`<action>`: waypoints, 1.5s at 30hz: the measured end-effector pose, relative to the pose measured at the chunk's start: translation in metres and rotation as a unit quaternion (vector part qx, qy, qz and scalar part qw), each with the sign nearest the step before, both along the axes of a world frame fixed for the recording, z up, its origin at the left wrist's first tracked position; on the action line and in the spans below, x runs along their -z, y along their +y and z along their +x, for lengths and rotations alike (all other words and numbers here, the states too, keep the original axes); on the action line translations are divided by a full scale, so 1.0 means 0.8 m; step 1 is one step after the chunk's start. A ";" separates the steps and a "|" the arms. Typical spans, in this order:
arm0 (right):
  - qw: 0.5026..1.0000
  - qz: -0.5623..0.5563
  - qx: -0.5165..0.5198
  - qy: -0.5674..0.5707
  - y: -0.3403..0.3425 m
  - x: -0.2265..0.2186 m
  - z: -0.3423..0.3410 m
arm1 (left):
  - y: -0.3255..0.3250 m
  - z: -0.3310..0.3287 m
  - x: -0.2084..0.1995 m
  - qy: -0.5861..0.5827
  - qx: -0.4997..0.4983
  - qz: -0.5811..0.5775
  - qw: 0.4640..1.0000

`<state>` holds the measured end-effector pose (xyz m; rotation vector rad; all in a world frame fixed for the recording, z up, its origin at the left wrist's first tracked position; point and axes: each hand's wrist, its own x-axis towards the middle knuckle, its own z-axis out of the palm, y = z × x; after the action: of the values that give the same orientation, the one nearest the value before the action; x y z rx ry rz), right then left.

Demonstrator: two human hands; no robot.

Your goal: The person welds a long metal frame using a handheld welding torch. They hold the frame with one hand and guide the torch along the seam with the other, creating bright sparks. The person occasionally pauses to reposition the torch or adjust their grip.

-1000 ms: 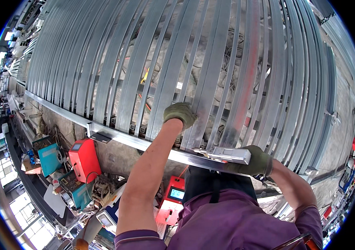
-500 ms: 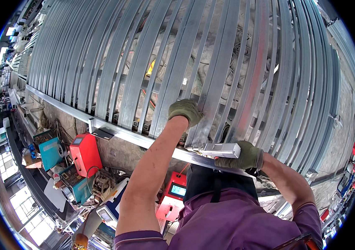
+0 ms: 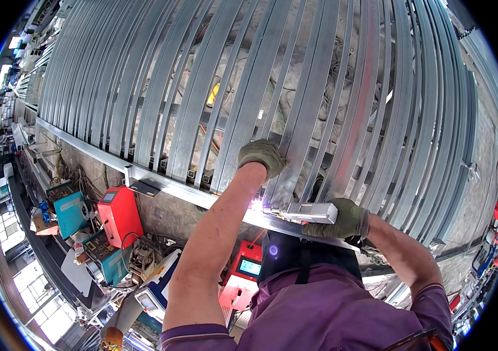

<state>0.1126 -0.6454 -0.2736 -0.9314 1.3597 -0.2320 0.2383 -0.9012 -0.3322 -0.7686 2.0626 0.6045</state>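
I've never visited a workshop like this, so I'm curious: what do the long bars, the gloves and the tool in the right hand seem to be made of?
Bars: metal, perhaps galvanised steel; grey, with a dull sheen.
Gloves: probably knitted fabric; matt green, softly creased.
Tool: looks metal, smooth and silvery with crisp edges, though painted plastic is possible.
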 end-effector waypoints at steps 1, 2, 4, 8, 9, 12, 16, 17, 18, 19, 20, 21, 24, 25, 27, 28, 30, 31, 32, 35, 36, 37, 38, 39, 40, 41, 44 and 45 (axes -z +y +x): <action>1.000 0.003 0.005 -0.007 -0.001 -0.001 0.000 | 0.000 0.000 0.000 0.001 0.002 -0.001 1.000; 1.000 0.007 -0.001 0.001 0.000 0.001 0.001 | 0.000 0.000 0.001 0.002 0.004 -0.003 1.000; 1.000 0.015 -0.011 0.017 0.002 0.004 0.001 | 0.001 0.002 0.003 0.009 0.009 -0.007 1.000; 0.999 0.023 -0.033 0.032 -0.001 0.002 0.000 | 0.001 0.001 0.001 0.012 0.008 -0.007 1.000; 0.998 0.023 -0.039 0.041 -0.001 0.002 0.000 | 0.001 0.001 0.000 0.013 0.005 -0.007 1.000; 0.998 0.020 -0.034 0.045 0.002 0.001 0.000 | 0.001 0.001 -0.001 0.012 0.000 -0.005 1.000; 0.999 0.007 -0.033 0.037 0.005 0.004 -0.001 | 0.001 0.003 0.001 0.017 0.001 -0.011 1.000; 0.999 0.005 -0.033 0.033 0.005 0.005 0.000 | 0.002 0.003 0.003 0.022 0.003 -0.016 1.000; 0.999 0.003 -0.033 0.028 0.005 0.007 0.000 | 0.001 0.002 0.001 0.018 0.001 -0.011 1.000; 0.999 0.000 -0.033 0.023 0.005 0.008 0.000 | 0.000 0.001 -0.001 0.014 -0.001 -0.005 1.000; 0.999 0.005 -0.037 0.030 0.005 0.006 -0.001 | 0.000 0.000 -0.004 0.009 -0.002 0.000 1.000; 0.998 0.009 -0.043 0.037 0.003 0.002 -0.002 | 0.000 0.000 -0.004 0.011 -0.004 0.000 1.000; 0.998 0.018 -0.044 0.042 0.001 -0.001 -0.003 | -0.001 0.001 -0.004 0.012 -0.006 -0.001 1.000; 0.998 0.020 -0.041 0.042 0.001 -0.002 -0.003 | -0.001 0.001 -0.004 0.011 -0.007 0.000 1.000; 1.000 0.014 -0.020 0.017 0.003 0.000 -0.002 | -0.001 0.001 -0.002 0.013 -0.006 0.000 1.000; 1.000 0.011 -0.009 0.005 0.004 0.001 -0.002 | -0.001 0.003 0.000 0.017 -0.006 0.000 1.000; 0.999 0.019 -0.020 0.025 0.007 0.003 -0.002 | -0.001 0.003 0.001 0.017 -0.006 0.002 1.000; 0.999 0.023 -0.025 0.035 0.010 0.004 -0.003 | -0.001 0.001 -0.001 0.013 -0.008 0.005 1.000; 0.999 0.004 -0.027 0.041 0.014 0.007 -0.003 | -0.001 0.000 -0.003 0.009 -0.010 0.008 1.000; 0.998 -0.027 -0.033 0.050 0.019 0.012 -0.003 | -0.002 -0.003 -0.006 -0.002 -0.009 0.012 1.000; 0.998 -0.020 -0.035 0.047 0.015 0.006 -0.003 | -0.002 -0.003 -0.006 -0.007 -0.010 0.013 1.000; 0.998 -0.013 -0.037 0.044 0.012 0.004 -0.003 | 0.000 0.003 0.000 0.021 -0.007 -0.003 1.000; 0.999 -0.016 -0.030 0.040 0.013 0.005 -0.003 | 0.000 0.005 0.003 0.022 -0.010 -0.004 1.000; 0.999 -0.019 -0.021 0.036 0.015 0.006 -0.002 | 0.000 0.004 0.000 0.024 -0.012 -0.004 1.000; 0.999 -0.021 -0.013 0.033 0.017 0.008 -0.002 | 0.000 0.002 -0.003 0.025 -0.014 -0.004 1.000; 0.999 -0.015 -0.020 0.041 0.019 0.010 -0.003 | -0.002 0.000 -0.005 0.010 -0.009 0.003 1.000; 0.998 0.016 -0.039 0.048 0.015 0.008 -0.005 | -0.001 -0.001 -0.008 0.002 -0.007 0.002 1.000; 0.998 0.037 -0.039 0.041 0.006 -0.002 -0.007 | -0.002 -0.001 -0.008 0.005 -0.002 0.001 1.000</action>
<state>0.1071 -0.6404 -0.2720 -0.9376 1.3953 -0.0840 0.2375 -0.9025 -0.3256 -0.7696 2.0692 0.6125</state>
